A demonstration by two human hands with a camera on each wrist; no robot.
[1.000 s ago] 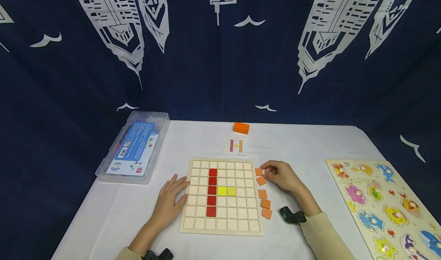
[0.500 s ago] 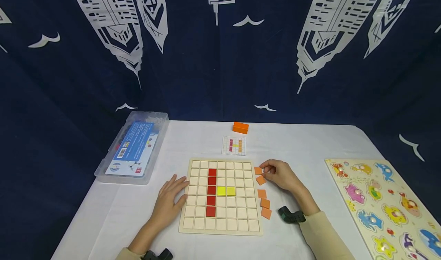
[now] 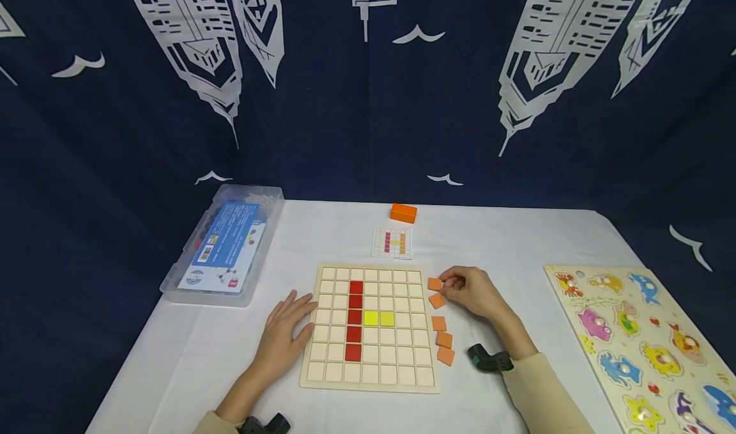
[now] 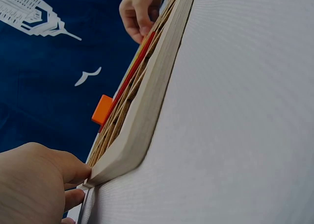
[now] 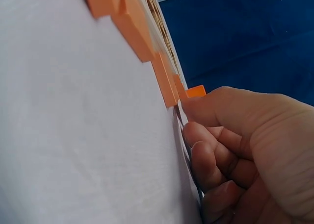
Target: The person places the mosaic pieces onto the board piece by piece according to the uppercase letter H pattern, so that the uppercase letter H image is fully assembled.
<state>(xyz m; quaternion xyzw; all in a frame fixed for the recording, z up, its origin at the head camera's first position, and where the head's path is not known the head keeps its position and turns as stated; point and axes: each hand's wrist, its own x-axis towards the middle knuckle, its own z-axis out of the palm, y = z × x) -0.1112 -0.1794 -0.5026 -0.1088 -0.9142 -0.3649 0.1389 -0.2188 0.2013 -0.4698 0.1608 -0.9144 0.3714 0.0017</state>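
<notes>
A pale wooden grid board (image 3: 369,384) lies on the white table, with a column of several red tiles (image 3: 354,317) and two yellow tiles (image 3: 379,319) set in its cells. Along its right side lie several loose orange tiles (image 3: 443,339). My right hand (image 3: 474,291) pinches the top orange tile (image 3: 434,284) between thumb and fingers; in the right wrist view the thumb (image 5: 203,109) covers part of it. At the board's left edge, my left hand (image 3: 282,332) rests with its fingers extended, touching the rim; the left wrist view shows them at a board corner (image 4: 122,158).
Behind the board lie a small printed pattern card (image 3: 392,243) and an orange block (image 3: 404,213). A clear plastic case (image 3: 221,248) with a blue label stands at the left. To the right is an animal peg puzzle (image 3: 638,338).
The top orange tile has shifted slightly up and to the right along with my right hand. My left hand stays at the board's edge.
</notes>
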